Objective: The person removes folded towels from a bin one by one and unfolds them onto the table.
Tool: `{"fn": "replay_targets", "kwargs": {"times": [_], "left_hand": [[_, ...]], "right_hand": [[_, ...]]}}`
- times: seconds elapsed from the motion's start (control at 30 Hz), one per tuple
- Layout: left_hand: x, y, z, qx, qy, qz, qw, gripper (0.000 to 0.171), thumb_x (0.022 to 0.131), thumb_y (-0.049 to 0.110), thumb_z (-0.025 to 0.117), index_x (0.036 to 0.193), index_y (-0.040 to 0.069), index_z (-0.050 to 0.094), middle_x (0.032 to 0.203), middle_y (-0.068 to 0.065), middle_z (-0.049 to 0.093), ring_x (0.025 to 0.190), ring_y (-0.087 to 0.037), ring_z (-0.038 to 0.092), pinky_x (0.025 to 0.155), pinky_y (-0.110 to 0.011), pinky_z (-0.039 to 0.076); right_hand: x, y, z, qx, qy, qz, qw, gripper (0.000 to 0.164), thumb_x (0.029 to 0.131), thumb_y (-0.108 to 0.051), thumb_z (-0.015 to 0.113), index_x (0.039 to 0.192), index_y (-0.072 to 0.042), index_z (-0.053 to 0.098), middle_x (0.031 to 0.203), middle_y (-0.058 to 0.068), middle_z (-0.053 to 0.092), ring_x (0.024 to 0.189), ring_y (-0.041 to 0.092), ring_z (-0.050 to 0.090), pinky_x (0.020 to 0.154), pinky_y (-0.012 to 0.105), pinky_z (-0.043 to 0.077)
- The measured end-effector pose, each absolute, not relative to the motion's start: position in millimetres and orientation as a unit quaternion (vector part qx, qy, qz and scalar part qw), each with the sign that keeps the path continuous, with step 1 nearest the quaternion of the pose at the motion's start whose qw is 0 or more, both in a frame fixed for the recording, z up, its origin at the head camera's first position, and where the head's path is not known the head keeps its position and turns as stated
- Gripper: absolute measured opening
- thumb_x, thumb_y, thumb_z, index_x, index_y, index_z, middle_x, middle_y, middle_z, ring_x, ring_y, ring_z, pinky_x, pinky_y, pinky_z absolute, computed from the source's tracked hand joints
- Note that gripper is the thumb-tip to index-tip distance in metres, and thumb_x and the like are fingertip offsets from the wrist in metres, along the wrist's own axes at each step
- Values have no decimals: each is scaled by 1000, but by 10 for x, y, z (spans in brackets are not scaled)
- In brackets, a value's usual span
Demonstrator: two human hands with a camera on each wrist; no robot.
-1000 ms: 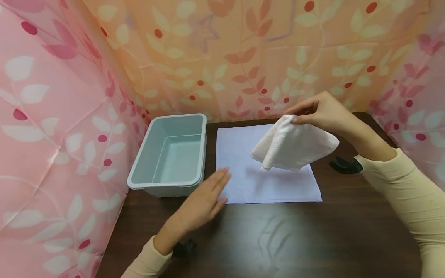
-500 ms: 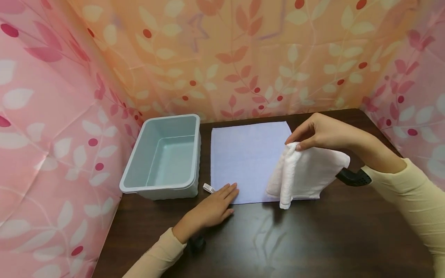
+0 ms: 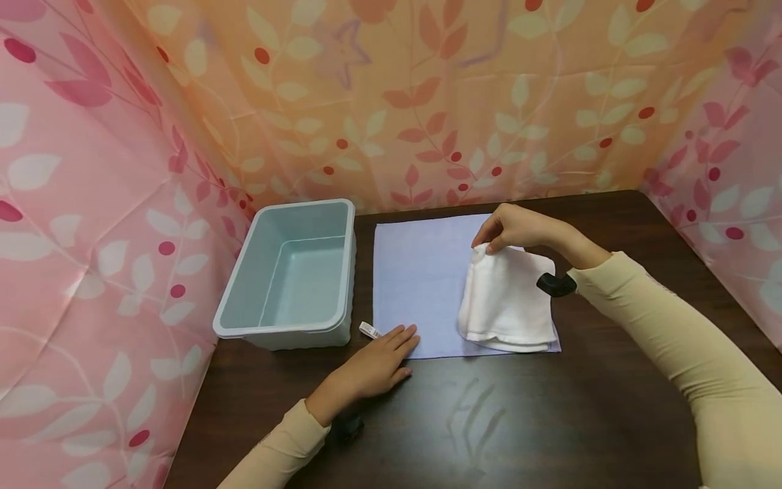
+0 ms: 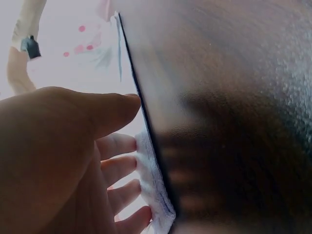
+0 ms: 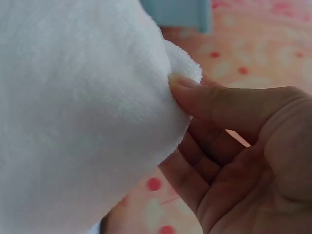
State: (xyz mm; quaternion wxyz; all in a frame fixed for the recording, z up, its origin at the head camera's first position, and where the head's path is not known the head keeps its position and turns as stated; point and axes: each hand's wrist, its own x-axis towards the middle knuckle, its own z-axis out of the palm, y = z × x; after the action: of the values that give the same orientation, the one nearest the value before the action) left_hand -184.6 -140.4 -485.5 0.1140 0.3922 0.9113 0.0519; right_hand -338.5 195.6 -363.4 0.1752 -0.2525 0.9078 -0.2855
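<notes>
From the head view, there's a lavender cloth [image 3: 421, 272] spread on a dark wood-look table [image 3: 580, 421], and the right hand [image 3: 519, 227] has a white terry towel [image 3: 512, 299] pinched by its top corner, thumb against fingers. That towel hangs in layers over the right half of the lavender cloth; can't really tell how much of it is touching down. The left hand [image 3: 375, 363] rests flat on the lavender cloth's near left corner, fingers pretty much straight, with a little white tag [image 3: 369, 331] poking out just beside them. Left of the lavender cloth sits a pale blue-grey plastic tub [image 3: 277, 331], and behind it is a floral curtain [image 3: 293, 102]. Left wrist view: straight-ish fingers touching the lavender cloth, thumb at its edge, kinda washed out. Right wrist view: the thumb's clamped on the towel's fuzzy corner, a bit of the tub up top.
</notes>
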Motion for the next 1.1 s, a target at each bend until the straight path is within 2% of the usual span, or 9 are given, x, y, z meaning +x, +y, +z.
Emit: {"fn": "replay_targets", "kwargs": {"times": [0.23, 0.53, 0.77, 1.1], "left_hand": [[-1838, -1394, -4848, 393, 911, 49, 116, 59, 102, 33, 53, 153, 7, 37, 162, -11, 33, 151, -30, 31, 119, -45, 35], [-1814, -1391, -4802, 396, 909, 55, 117, 57, 102, 29, 54, 152, 6, 38, 161, -13, 34, 150, -31, 32, 118, -46, 36], [-1819, -1399, -4832, 398, 909, 54, 113, 57, 102, 30, 54, 152, 7, 39, 161, -12, 34, 150, -31, 32, 119, -45, 35], [-1828, -1415, -4842, 388, 912, 51, 121, 59, 102, 32, 53, 153, 8, 37, 163, -10, 32, 152, -29, 29, 120, -44, 34]], "right_hand": [[-3722, 1916, -4084, -246, 902, -304, 184, 25, 83, -2, 74, 107, -7, 78, 100, 10, 78, 88, 9, 68, 76, 18, 50], [-3912, 1784, -4562, -251, 897, -315, 181, 21, 82, -2, 75, 103, -6, 79, 95, 10, 79, 82, 4, 65, 74, 16, 49], [-3937, 1756, -4694, -242, 898, -323, 178, 20, 81, -2, 75, 100, -7, 79, 93, 9, 79, 80, 4, 63, 73, 17, 48], [-3976, 1765, -4796, -224, 901, -338, 156, 16, 83, -9, 78, 99, -12, 81, 95, 6, 79, 85, 9, 62, 76, 18, 48]]}}
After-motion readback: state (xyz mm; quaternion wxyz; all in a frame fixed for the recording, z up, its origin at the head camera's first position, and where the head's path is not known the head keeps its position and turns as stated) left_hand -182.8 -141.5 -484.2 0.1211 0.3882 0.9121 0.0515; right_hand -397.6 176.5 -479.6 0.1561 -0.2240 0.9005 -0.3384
